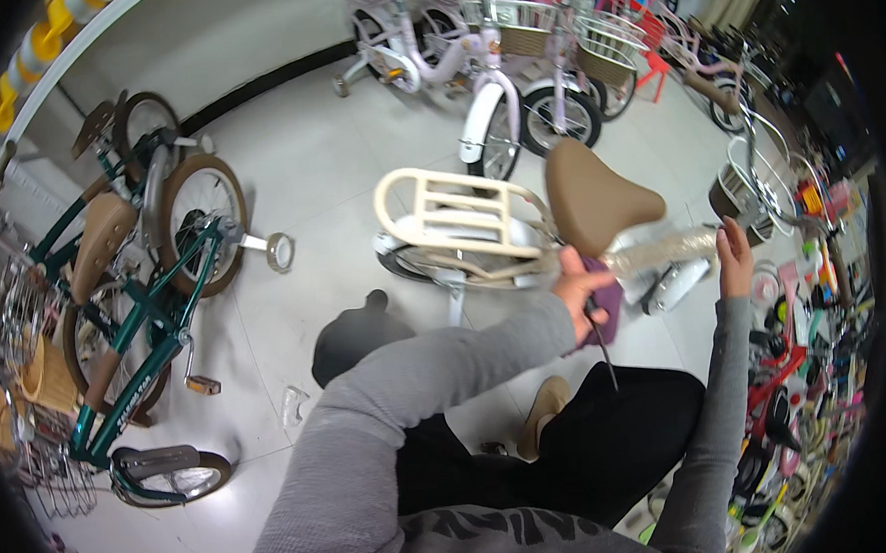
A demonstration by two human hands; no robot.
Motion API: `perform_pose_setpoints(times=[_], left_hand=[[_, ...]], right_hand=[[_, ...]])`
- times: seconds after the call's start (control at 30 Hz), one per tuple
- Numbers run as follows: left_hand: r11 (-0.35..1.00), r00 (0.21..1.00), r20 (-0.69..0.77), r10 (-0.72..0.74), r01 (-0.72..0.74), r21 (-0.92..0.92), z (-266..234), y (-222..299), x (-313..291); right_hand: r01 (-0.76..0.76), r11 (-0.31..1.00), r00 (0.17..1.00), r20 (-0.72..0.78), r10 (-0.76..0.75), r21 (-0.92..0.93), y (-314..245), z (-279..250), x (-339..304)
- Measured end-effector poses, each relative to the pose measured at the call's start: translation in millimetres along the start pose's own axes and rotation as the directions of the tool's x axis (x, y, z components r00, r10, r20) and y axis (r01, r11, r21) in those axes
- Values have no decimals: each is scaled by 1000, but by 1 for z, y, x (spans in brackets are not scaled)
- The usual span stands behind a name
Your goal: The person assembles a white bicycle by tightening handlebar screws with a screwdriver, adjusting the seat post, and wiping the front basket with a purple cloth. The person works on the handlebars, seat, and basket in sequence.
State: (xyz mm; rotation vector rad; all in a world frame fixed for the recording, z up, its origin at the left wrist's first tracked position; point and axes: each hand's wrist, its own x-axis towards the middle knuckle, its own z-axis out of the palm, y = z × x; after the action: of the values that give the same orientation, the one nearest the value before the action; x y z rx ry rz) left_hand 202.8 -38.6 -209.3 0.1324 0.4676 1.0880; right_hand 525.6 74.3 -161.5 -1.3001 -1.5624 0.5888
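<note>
In front of me stands a small bicycle with a brown saddle (599, 196), a cream rear rack (465, 215) and a white mudguard. Clear plastic wrapping (662, 252) stretches along its frame, ahead of the saddle. At the near end of this wrapping, my left hand (576, 292) is closed around a slim dark rod (605, 353), which points down toward my knee; its exact kind is unclear. A purple piece (605, 303), perhaps cloth, shows beside that hand. My right hand (734, 259) has its fingers at the far end of the wrapping, seemingly pinching it.
A dark green bicycle (126, 338) stands on the left, with another behind it. Pale lilac bicycles (452, 61) with baskets line the back wall. A wire basket and handlebar (748, 175) stand at right, near crowded toys. A dark round stool seat (351, 341) is beside my left arm.
</note>
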Motion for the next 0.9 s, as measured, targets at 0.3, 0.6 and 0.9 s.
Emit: perform_pose_setpoints(times=[0.3, 0.6, 0.9], left_hand=[[706, 968, 133, -213, 59, 705, 11, -41, 8], [4, 880, -96, -465, 111, 994, -2, -70, -21], [315, 908, 57, -415, 84, 945, 5, -32, -36]], right_hand=[[371, 820, 788, 615, -29, -436, -126, 113, -21], [173, 275, 985, 171, -30, -946, -109, 173, -36], [255, 416, 965, 205, -162, -873, -64, 142, 4]])
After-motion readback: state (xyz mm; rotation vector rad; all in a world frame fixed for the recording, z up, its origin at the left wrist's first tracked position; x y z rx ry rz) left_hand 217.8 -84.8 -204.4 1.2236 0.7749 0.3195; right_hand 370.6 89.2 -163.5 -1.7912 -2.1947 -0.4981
